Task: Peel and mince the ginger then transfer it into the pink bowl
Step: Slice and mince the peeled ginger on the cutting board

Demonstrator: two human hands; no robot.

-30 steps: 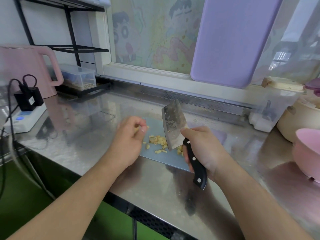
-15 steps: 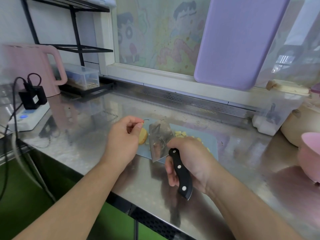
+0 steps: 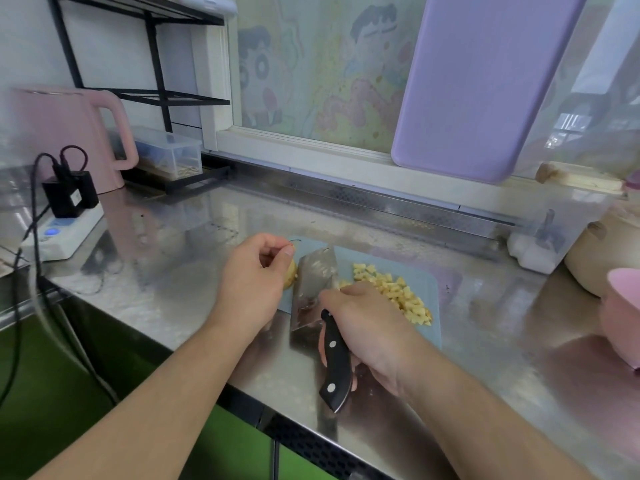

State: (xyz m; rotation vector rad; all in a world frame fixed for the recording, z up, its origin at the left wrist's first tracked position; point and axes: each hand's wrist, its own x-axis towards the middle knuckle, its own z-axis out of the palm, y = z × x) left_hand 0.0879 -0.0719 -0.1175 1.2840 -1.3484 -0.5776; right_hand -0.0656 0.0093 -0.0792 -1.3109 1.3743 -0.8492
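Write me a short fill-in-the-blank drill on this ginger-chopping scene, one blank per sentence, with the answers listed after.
1. The right hand grips the cleaver by its ____ handle.
2. The chopped ginger lies on the cutting board, to the ____ of the blade.
3. The left hand holds the uncut ginger piece against the blade's ____ side.
4. The bowl at the right edge is ____ in colour.

Missing words: black; right; left; pink
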